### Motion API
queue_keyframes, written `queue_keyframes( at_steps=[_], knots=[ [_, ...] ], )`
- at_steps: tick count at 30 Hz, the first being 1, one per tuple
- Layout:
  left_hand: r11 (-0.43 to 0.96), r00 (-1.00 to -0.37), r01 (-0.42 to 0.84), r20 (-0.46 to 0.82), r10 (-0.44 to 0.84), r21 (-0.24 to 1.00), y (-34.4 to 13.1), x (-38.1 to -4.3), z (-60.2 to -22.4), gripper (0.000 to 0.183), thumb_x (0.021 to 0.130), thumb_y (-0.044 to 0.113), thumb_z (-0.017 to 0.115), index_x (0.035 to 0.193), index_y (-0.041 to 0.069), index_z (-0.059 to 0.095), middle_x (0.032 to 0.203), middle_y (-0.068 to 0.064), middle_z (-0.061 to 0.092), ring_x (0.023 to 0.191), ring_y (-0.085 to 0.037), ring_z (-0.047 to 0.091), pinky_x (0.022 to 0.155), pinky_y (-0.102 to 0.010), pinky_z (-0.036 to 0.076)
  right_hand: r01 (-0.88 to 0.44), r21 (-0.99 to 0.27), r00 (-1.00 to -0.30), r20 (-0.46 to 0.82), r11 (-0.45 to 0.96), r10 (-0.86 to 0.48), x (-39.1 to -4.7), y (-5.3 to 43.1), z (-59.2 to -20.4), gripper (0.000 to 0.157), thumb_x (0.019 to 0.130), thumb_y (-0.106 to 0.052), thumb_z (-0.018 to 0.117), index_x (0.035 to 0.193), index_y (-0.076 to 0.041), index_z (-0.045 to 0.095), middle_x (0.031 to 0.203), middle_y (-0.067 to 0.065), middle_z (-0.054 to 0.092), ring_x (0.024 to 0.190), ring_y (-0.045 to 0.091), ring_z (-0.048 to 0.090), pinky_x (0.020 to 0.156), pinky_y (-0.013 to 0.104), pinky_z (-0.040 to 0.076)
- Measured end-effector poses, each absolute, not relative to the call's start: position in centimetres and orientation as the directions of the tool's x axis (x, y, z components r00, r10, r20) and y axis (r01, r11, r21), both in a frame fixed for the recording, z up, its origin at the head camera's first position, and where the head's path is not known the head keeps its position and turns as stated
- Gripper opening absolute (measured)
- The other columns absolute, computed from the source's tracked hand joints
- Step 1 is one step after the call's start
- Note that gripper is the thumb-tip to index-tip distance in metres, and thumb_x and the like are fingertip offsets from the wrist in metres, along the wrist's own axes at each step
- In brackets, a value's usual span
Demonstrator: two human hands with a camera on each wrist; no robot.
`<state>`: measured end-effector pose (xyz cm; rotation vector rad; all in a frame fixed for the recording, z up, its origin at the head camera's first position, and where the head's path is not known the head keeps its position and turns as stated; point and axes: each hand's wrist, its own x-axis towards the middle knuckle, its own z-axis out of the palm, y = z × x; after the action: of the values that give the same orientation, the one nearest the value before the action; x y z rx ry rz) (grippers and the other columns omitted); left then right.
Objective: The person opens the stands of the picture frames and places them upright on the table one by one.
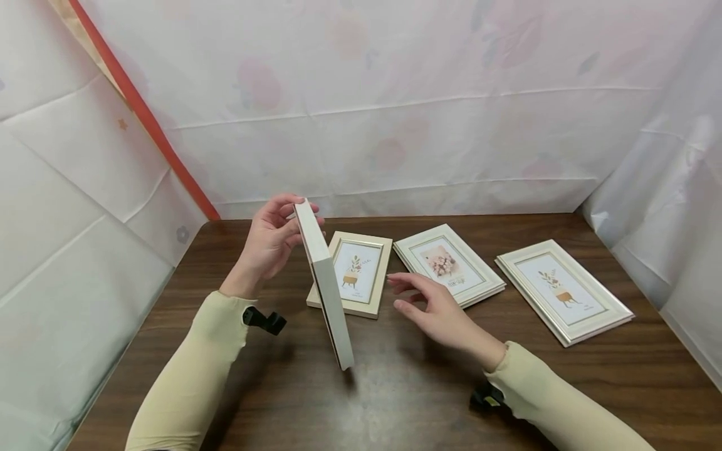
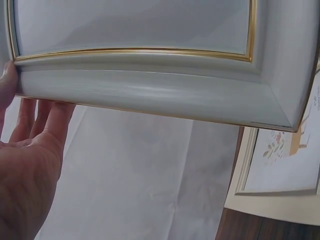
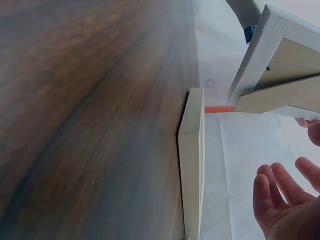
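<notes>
My left hand (image 1: 267, 241) grips a white picture frame (image 1: 327, 285) by its far upper end, holding it on edge and tilted above the table. In the left wrist view, the thumb lies on the front of this frame (image 2: 150, 87), which has a gold inner line, with the fingers behind. Its tan backing and propped-out stand leg (image 3: 282, 96) show in the right wrist view. To the right of it, my right hand (image 1: 440, 313) hovers with fingers loosely extended and nothing in them. Behind the held frame lies a cream picture frame (image 1: 355, 307) with a plant print, partly covered.
Farther right on the brown wooden table (image 1: 406, 401) lie a white picture frame (image 1: 481, 292) with a flower print and another white frame (image 1: 609, 316) with a plant print. A pale patterned cloth (image 1: 395, 113) hangs behind the table and along its sides.
</notes>
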<state>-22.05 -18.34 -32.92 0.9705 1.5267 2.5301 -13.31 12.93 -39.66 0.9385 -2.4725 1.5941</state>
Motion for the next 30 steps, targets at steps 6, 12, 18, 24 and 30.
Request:
queue_keyframes(
  at_steps=[6, 12, 18, 24, 30],
  knots=[
    [-0.505, -0.798, 0.27, 0.484, 0.359, 0.82, -17.9, -21.9, -32.8, 0.026, 0.094, 0.0, 0.064, 0.116, 0.015, 0.067, 0.114, -0.015, 0.066, 0.098, -0.03, 0.07, 0.077, -0.035, 0.059, -0.498, -0.837, -0.806, 0.351, 0.227, -0.476, -14.4, 11.1, -39.8, 0.042, 0.095, -0.006, 0.067, 0.135, 0.0, 0.056, 0.13, 0.017, 0.061, 0.109, 0.032, 0.064, 0.09, 0.04, 0.054],
    [-0.498, -0.812, 0.246, 0.458, 0.363, 0.831, -17.6, -21.8, -33.0, 0.029, 0.096, -0.005, 0.058, 0.116, 0.013, 0.067, 0.114, -0.016, 0.066, 0.1, -0.032, 0.071, 0.077, -0.038, 0.059, -0.492, -0.853, -0.787, 0.352, 0.173, -0.507, -15.3, 9.4, -40.3, 0.041, 0.095, -0.008, 0.068, 0.134, -0.003, 0.057, 0.127, 0.01, 0.062, 0.105, 0.032, 0.065, 0.088, 0.041, 0.054],
    [-0.469, -0.805, 0.262, 0.459, 0.376, 0.843, -17.4, -21.7, -33.1, 0.026, 0.096, 0.0, 0.061, 0.117, 0.012, 0.067, 0.116, -0.018, 0.066, 0.101, -0.032, 0.07, 0.078, -0.038, 0.059, -0.517, -0.845, -0.751, 0.371, 0.138, -0.546, -15.8, 8.4, -40.9, 0.047, 0.094, -0.009, 0.07, 0.138, -0.006, 0.054, 0.13, 0.006, 0.06, 0.114, 0.03, 0.061, 0.091, 0.04, 0.053],
    [-0.466, -0.793, 0.256, 0.459, 0.4, 0.847, -17.1, -21.7, -33.1, 0.028, 0.097, -0.001, 0.059, 0.119, 0.014, 0.066, 0.116, -0.014, 0.066, 0.102, -0.031, 0.07, 0.079, -0.038, 0.058, -0.521, -0.848, -0.72, 0.378, 0.094, -0.583, -16.1, 7.4, -40.8, 0.058, 0.09, -0.007, 0.074, 0.143, -0.007, 0.05, 0.136, 0.007, 0.056, 0.121, 0.032, 0.057, 0.097, 0.04, 0.051],
    [-0.477, -0.794, 0.25, 0.461, 0.398, 0.843, -17.0, -21.5, -33.1, 0.027, 0.097, -0.002, 0.058, 0.119, 0.012, 0.066, 0.115, -0.015, 0.066, 0.102, -0.032, 0.07, 0.078, -0.038, 0.059, -0.49, -0.871, -0.698, 0.374, 0.026, -0.611, -16.5, 6.7, -41.0, 0.062, 0.089, 0.0, 0.073, 0.145, -0.002, 0.046, 0.141, 0.012, 0.052, 0.126, 0.027, 0.054, 0.102, 0.044, 0.046]
  ],
)
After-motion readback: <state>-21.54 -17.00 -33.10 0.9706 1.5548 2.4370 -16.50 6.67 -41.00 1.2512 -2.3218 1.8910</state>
